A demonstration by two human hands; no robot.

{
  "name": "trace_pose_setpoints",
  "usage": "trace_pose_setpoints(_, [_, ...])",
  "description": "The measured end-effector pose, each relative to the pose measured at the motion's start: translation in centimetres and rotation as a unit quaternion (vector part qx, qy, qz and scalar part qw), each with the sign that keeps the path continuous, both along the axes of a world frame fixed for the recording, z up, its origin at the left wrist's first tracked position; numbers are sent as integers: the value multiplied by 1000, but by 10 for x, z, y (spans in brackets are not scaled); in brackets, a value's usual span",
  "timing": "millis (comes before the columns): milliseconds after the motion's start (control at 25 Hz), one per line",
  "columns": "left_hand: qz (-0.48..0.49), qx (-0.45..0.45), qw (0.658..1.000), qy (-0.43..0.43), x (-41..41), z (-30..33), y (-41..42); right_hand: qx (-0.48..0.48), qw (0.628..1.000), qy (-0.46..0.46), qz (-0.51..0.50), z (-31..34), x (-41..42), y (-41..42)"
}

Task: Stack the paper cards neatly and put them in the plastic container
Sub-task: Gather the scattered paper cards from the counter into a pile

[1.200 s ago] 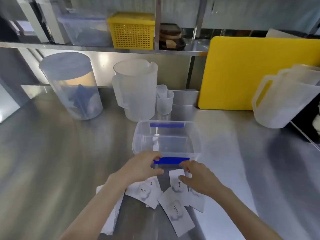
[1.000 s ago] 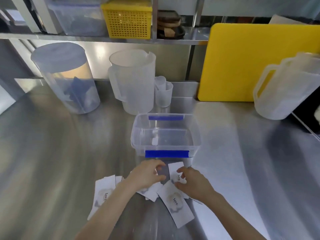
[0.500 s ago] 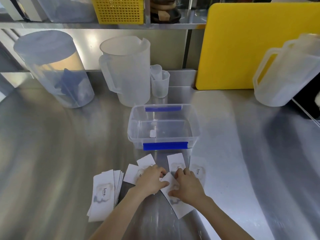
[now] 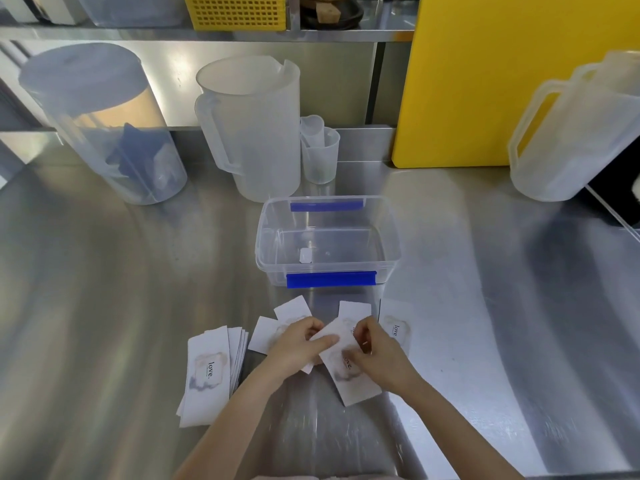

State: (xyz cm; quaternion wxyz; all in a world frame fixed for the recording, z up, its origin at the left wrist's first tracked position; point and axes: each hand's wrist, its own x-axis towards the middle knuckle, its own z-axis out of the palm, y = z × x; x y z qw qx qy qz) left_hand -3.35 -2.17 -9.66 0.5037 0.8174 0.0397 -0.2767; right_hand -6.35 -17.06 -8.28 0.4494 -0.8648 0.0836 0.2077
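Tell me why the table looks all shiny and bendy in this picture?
Head view: the steel table mirrors the room light in pale glare streaks; the wide lens curves its edges and tilts the jugs outward; the moving hands and cards look slightly smeared.

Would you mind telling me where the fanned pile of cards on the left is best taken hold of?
Probably by its two long edges, from above. The pile of cards lies flat on the steel counter, long and narrow, its right edge fanned out. Squeezing across the narrow width should square the loose edges in one grip.
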Motion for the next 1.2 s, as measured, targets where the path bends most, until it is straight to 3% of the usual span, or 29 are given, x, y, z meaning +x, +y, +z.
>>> trace_pose_setpoints(160, [116, -171, 976, 76, -14, 6, -2, 160, 980, 4, -116, 7, 3, 0])
trace_pose_setpoints(360, [192, -187, 961, 71, -27, 4, -7, 205, 969, 34, -130, 8, 7, 5])
trace_pose_setpoints(440, [240, -184, 951, 71, -26, 2, 0, 131, 980, 19, -148, 5, 12, 2])
trace_pose_setpoints(520, [262, -183, 945, 73, -26, 0, 6, -46, 992, 12, -120, -5, 17, 1])
trace_pose_setpoints(600, [266, -186, 943, 67, -29, 1, 8, -193, 978, 31, -67, -14, 19, 9])
trace_pose_setpoints(760, [257, -181, 947, 69, -33, 0, 10, -296, 954, 31, -39, -23, 20, 27])
trace_pose_setpoints(920, [269, -187, 942, 70, -36, -1, 15, -255, 965, 32, -58, -23, 22, 24])
trace_pose_setpoints(1080, [278, -195, 938, 72, -36, 4, 16, -67, 995, 25, -72, -16, 15, 21])
trace_pose_setpoints(1200, [286, -186, 936, 81, -34, 2, 16, 41, 990, 68, -113, -1, 7, 16])
